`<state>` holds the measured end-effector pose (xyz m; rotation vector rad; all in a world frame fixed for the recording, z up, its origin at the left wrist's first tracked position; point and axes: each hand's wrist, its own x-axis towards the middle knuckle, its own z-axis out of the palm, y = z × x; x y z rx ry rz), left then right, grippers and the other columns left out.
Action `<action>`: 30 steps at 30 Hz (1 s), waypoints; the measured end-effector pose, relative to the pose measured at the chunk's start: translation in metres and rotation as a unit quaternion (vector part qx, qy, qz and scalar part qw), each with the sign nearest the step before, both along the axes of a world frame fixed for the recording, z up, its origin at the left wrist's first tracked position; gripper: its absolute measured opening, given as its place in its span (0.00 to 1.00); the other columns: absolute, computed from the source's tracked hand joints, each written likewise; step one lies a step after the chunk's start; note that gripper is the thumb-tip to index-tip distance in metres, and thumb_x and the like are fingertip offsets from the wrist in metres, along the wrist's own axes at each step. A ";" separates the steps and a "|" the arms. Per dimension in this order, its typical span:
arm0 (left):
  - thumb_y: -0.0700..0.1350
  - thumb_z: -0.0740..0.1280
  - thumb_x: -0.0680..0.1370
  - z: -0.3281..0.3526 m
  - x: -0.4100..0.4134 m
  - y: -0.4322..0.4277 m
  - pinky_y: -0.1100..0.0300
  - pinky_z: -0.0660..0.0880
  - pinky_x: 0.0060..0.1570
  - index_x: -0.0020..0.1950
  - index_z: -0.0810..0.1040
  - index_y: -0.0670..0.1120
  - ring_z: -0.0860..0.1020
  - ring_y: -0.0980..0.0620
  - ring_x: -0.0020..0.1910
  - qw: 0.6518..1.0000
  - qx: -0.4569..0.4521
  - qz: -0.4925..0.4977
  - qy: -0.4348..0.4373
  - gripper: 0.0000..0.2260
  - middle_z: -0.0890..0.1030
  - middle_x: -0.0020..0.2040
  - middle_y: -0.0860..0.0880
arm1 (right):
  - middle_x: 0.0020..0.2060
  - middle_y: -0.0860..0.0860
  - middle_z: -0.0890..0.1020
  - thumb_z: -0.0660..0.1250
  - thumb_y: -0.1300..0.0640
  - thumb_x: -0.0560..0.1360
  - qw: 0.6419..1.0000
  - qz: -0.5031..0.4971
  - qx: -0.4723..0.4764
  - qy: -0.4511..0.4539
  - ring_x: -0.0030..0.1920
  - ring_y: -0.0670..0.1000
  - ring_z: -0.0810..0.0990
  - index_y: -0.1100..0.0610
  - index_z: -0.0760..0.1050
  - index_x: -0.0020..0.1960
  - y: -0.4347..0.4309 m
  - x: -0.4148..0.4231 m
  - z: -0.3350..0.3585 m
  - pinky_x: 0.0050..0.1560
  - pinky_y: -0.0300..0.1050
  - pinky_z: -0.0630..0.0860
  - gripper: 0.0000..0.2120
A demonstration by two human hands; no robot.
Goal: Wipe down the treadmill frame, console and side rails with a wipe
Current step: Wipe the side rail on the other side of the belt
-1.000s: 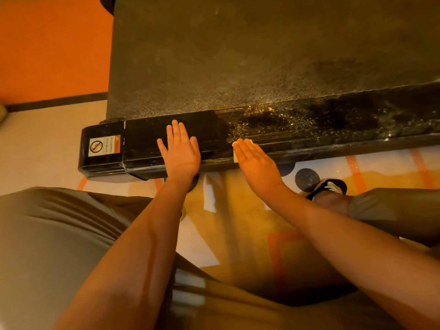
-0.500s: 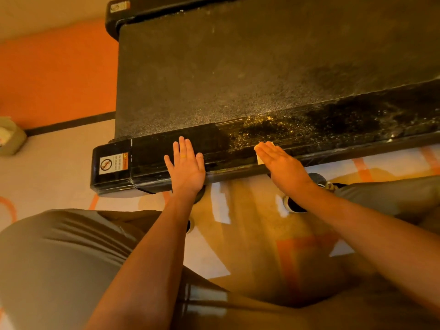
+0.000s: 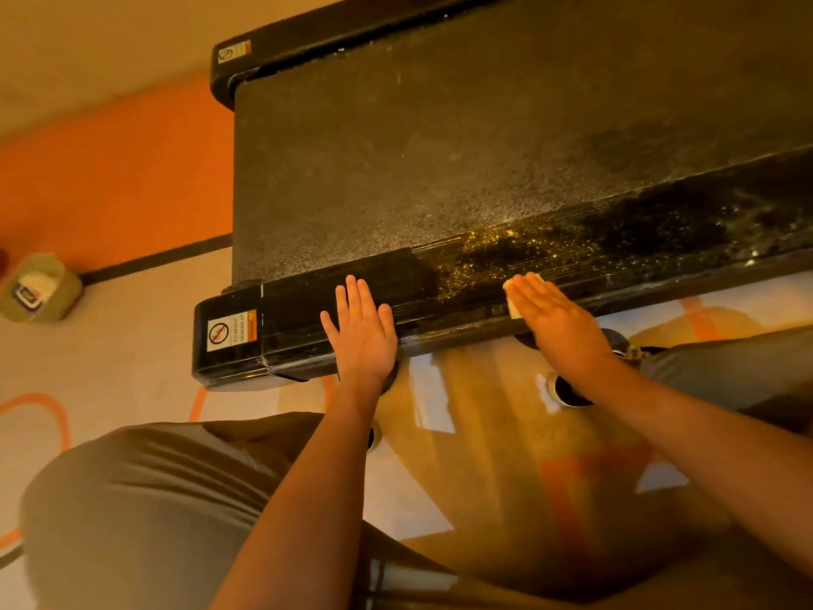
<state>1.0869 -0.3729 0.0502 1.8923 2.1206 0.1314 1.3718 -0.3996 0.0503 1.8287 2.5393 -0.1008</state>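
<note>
1. Head view, looking down: a black treadmill (image 3: 484, 178) lies across the top of the picture, its grainy belt (image 3: 440, 147) running from the left end off to the right
2. The near side rail (image 3: 453, 301) runs along the belt's lower edge. It is glossy black at its left end and covered in gold-glinting specks (image 3: 506, 248) further right
3. The left hand (image 3: 363, 334) lies palm down on the glossy part of the rail. Its fingers are straight and slightly spread, holding nothing, and one finger wears a thin yellow ring (image 3: 355, 311)
4. The right hand (image 3: 556, 321) lies on the same rail, well apart to the right. Its fingers are straight and pressed together, flat on top of a pale wipe (image 3: 512, 306)
5. The wipe is pinned between that hand and the rail, and only its edges show beside the fingers
6. A white warning label (image 3: 231, 330) sits on the rail's left end cap, left of the left hand. The far rail (image 3: 334, 33) carries a smaller label (image 3: 234, 51)
7. A round pale tub (image 3: 39, 288) stands on the floor (image 3: 132, 345) at the far left, near an orange band (image 3: 114, 169)
8. A knee in grey trousers (image 3: 145, 499) fills the lower left, below the left forearm
</note>
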 end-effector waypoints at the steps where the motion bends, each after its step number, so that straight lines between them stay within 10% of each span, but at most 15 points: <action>1: 0.54 0.45 0.86 -0.001 0.000 0.000 0.41 0.39 0.77 0.83 0.46 0.46 0.41 0.48 0.81 1.000 0.003 0.001 0.001 0.26 0.45 0.83 0.49 | 0.65 0.66 0.76 0.76 0.79 0.53 1.000 -0.001 0.003 -0.011 0.64 0.67 0.77 0.69 0.73 0.68 -0.001 0.005 -0.002 0.64 0.62 0.66 0.43; 5: 0.54 0.44 0.86 -0.003 0.001 -0.001 0.40 0.39 0.77 0.83 0.47 0.46 0.41 0.48 0.81 1.000 0.010 0.005 0.002 0.26 0.45 0.83 0.49 | 0.67 0.69 0.73 0.75 0.80 0.56 0.999 -0.036 0.015 -0.014 0.66 0.70 0.74 0.72 0.69 0.69 -0.003 -0.013 -0.005 0.67 0.59 0.62 0.42; 8: 0.53 0.44 0.86 -0.003 0.001 -0.001 0.40 0.40 0.77 0.83 0.47 0.46 0.42 0.48 0.81 1.000 0.012 0.003 0.004 0.26 0.45 0.83 0.49 | 0.79 0.62 0.50 0.61 0.74 0.76 1.000 0.006 -0.021 0.001 0.79 0.63 0.50 0.66 0.47 0.80 -0.003 -0.023 0.003 0.74 0.48 0.39 0.37; 12: 0.54 0.44 0.86 -0.004 0.000 0.001 0.40 0.40 0.77 0.83 0.46 0.46 0.41 0.48 0.81 1.000 0.004 0.003 0.005 0.26 0.45 0.83 0.48 | 0.73 0.63 0.68 0.72 0.79 0.61 0.999 -0.008 -0.030 0.029 0.74 0.63 0.67 0.65 0.63 0.76 -0.004 0.004 0.004 0.72 0.54 0.56 0.45; 16: 0.54 0.45 0.86 -0.005 0.001 0.001 0.39 0.40 0.77 0.83 0.47 0.46 0.42 0.47 0.81 1.000 0.012 0.005 0.011 0.26 0.46 0.83 0.48 | 0.79 0.56 0.56 0.65 0.78 0.69 0.997 -0.060 -0.043 0.013 0.79 0.54 0.52 0.59 0.49 0.79 -0.011 0.052 0.017 0.77 0.47 0.48 0.45; 22: 0.54 0.45 0.86 -0.005 0.002 0.003 0.39 0.40 0.77 0.83 0.47 0.46 0.42 0.47 0.81 1.000 0.007 0.012 0.023 0.26 0.45 0.83 0.48 | 0.80 0.54 0.55 0.58 0.75 0.75 0.977 -0.190 -0.052 0.075 0.80 0.53 0.50 0.59 0.54 0.80 -0.019 0.048 0.019 0.76 0.52 0.58 0.36; 30: 0.54 0.45 0.86 -0.005 0.002 0.003 0.39 0.41 0.77 0.83 0.47 0.46 0.43 0.47 0.81 1.000 0.006 0.007 0.026 0.27 0.46 0.83 0.48 | 0.79 0.60 0.57 0.60 0.62 0.80 0.987 -0.001 -0.068 0.148 0.80 0.60 0.51 0.62 0.54 0.79 -0.020 -0.068 0.010 0.78 0.51 0.44 0.30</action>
